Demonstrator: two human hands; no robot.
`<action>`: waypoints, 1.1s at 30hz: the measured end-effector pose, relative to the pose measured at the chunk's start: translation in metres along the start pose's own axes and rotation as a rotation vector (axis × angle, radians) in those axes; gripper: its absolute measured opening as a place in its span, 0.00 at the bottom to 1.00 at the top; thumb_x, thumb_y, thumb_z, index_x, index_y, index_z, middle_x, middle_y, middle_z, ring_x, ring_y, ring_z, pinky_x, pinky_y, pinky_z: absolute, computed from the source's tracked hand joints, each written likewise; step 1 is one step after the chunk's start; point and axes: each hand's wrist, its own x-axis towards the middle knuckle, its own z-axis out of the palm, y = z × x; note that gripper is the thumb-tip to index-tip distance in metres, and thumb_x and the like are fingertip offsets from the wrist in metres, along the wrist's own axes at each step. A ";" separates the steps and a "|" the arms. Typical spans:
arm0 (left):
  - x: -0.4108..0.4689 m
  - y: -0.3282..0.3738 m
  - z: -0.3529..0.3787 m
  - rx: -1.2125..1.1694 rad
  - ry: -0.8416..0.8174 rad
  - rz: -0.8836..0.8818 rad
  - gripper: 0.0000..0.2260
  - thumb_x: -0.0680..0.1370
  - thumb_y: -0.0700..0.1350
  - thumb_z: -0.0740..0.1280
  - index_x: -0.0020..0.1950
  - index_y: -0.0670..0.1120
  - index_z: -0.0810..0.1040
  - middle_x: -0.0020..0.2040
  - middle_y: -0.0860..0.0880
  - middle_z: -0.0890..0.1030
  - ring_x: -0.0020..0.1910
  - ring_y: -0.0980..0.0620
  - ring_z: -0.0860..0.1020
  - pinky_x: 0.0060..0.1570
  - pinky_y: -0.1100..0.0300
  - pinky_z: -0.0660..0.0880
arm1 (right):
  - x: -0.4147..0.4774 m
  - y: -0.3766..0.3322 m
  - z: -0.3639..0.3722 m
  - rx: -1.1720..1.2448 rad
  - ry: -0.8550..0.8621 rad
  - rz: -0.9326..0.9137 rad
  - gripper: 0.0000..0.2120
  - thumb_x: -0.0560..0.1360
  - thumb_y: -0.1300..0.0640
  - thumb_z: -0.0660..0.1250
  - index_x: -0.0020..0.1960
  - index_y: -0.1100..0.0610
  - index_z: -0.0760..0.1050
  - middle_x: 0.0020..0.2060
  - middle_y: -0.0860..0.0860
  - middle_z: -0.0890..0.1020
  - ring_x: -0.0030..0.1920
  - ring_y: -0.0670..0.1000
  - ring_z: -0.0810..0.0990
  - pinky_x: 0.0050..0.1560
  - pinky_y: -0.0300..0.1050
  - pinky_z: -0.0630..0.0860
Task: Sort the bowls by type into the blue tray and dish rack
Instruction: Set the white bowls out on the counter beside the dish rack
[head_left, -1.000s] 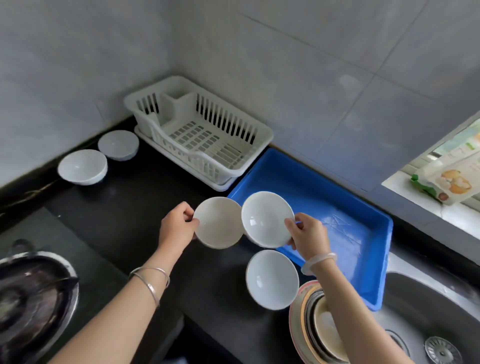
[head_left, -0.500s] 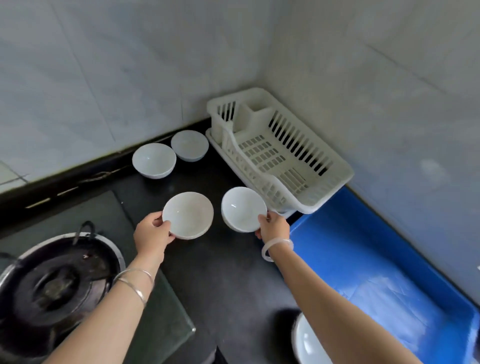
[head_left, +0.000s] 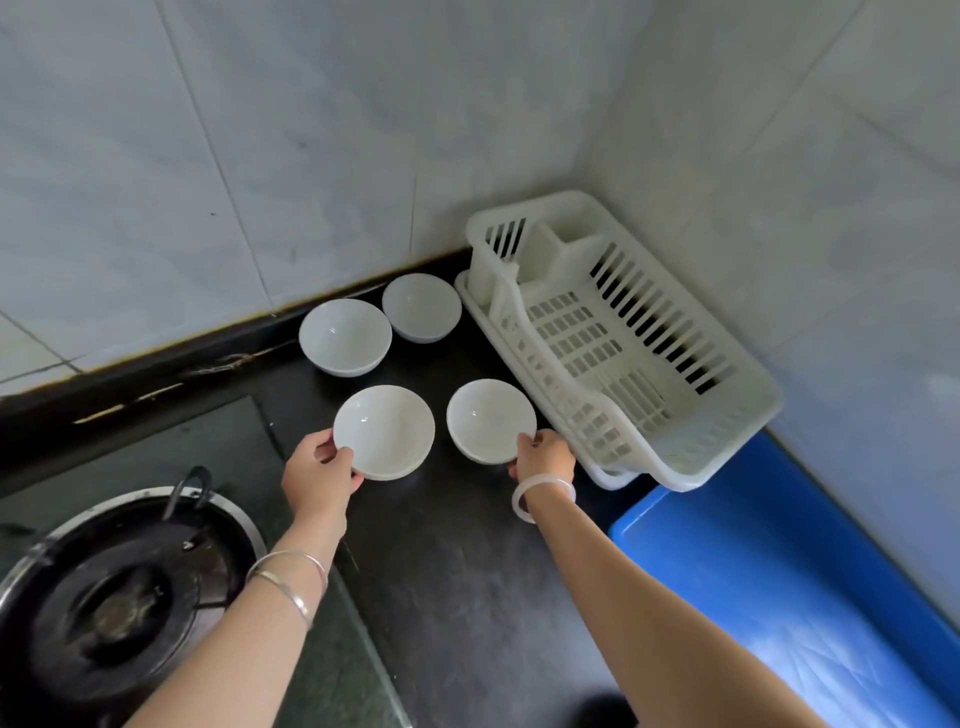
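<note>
Two bowls are on the move, so where do we have them now?

We hold one in each of our hands. Our left hand (head_left: 317, 475) pinches the near rim of the left bowl (head_left: 383, 431), thumb on top. Our right hand (head_left: 543, 457) grips the right bowl (head_left: 491, 420) the same way. A second ago we held both tilted up beside the blue tray (head_left: 779, 571). Now they sit level and low over the dark desk (head_left: 457, 545), left of the dish rack (head_left: 587, 421). They are just in front of the back-left bowl (head_left: 344, 335) and the back-right bowl (head_left: 422, 306) by the wall.

What does that mean for our sorting?

We judge that we are gathering the bowls beside the rack first. We see no bowl in the rack, nor in the visible part of the tray, so nothing has reached its place yet.

What can we not make out?

We cannot tell whether the two held bowls already touch the desk, and our fingers beneath them are hidden. All four look plain white. The left bowl seems wider and shallower, yet we cannot be sure of the types. The tray is cut off at the right and bottom edges. The sink and the stacked dishes we saw a second ago are out of view now. A dark round shape at the bottom edge is too cropped to name.
</note>
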 end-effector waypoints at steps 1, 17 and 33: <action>0.001 -0.001 0.000 -0.008 -0.001 -0.004 0.15 0.75 0.33 0.63 0.60 0.43 0.75 0.59 0.42 0.78 0.56 0.40 0.77 0.44 0.55 0.78 | 0.001 -0.002 0.001 -0.007 -0.002 0.000 0.07 0.77 0.56 0.58 0.45 0.58 0.72 0.29 0.52 0.77 0.26 0.47 0.76 0.28 0.39 0.68; -0.012 -0.014 0.003 -0.236 -0.194 -0.149 0.23 0.79 0.36 0.60 0.72 0.50 0.63 0.62 0.46 0.74 0.60 0.43 0.76 0.58 0.53 0.75 | -0.011 0.004 0.006 0.334 -0.298 0.169 0.24 0.78 0.58 0.63 0.72 0.54 0.61 0.53 0.56 0.81 0.45 0.51 0.82 0.38 0.42 0.79; -0.004 -0.003 0.020 -0.409 -0.090 -0.133 0.20 0.79 0.34 0.60 0.70 0.47 0.67 0.64 0.43 0.73 0.63 0.43 0.75 0.60 0.52 0.75 | 0.018 -0.022 0.029 0.499 -0.287 0.135 0.21 0.77 0.62 0.63 0.70 0.58 0.67 0.42 0.54 0.81 0.39 0.48 0.82 0.40 0.38 0.78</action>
